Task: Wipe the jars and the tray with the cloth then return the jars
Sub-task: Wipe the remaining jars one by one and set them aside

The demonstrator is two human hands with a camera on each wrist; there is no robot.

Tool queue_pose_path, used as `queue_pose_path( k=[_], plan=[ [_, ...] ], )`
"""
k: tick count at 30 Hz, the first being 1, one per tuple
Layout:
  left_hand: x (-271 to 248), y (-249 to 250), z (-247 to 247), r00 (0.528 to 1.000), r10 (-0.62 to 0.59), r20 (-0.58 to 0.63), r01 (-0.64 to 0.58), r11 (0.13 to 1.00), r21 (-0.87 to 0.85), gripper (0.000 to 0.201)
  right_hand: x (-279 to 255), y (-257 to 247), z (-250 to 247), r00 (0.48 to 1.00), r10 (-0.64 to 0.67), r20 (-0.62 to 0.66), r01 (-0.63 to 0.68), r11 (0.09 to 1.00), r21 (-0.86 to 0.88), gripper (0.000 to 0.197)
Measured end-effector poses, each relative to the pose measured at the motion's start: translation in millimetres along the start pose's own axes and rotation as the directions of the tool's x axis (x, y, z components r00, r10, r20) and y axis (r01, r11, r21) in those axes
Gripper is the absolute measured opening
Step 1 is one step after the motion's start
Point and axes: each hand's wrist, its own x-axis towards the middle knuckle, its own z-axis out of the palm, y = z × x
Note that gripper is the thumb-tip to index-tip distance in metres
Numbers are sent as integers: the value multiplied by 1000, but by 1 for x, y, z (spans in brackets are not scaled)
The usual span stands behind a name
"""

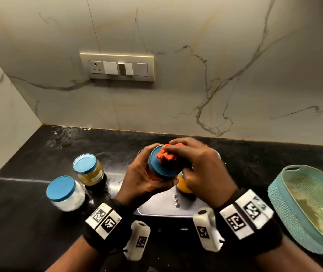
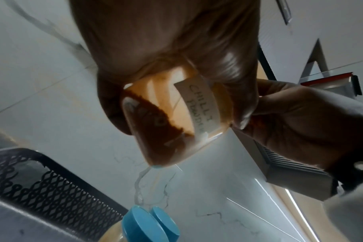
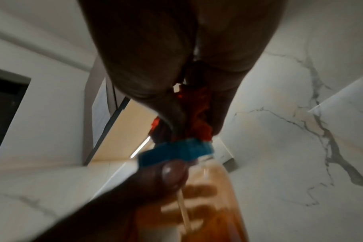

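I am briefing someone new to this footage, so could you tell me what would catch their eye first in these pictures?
At the centre, above the black counter, the left hand grips a jar labelled chilli powder while the right hand presses a bunched orange cloth on its blue lid. To the left stand two more blue-lidded jars, one of white powder and one yellowish. A teal woven tray sits at the right.

Black counter (image 1: 29, 222) with white streaks, marbled wall (image 1: 196, 65) behind, switch plate (image 1: 116, 67) with socket on wall at far left-centre, grey box (image 1: 166, 207) near centre on counter, wrist bands (image 1: 103, 220) with coded markers
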Motion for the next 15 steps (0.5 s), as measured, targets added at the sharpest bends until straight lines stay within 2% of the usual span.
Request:
queue_pose_path(
  k=[2,5,9,12,15],
  plan=[
    [3,1,-2,999,38,4,-38,997,73,84,1,-1,9,1000,29,-4,-29,1000,-12,55],
    [11,7,-5,996,93,9,-93,981,168,81,8,-6,12,998,60,-32,-60,998,-7,54],
    [22,10,-13,993,117,23,-120,975,189,84,8,-15,12,998,-26,52,26,1000,14,53],
    [21,10,-13,995,92,43,-97,986,133,84,-8,-1,-4,984,-126,126,140,984,-108,46],
    [17,7,-7,996,71,48,-78,986,151,81,-7,22,-19,990,-101,103,123,964,-237,31]
  ],
)
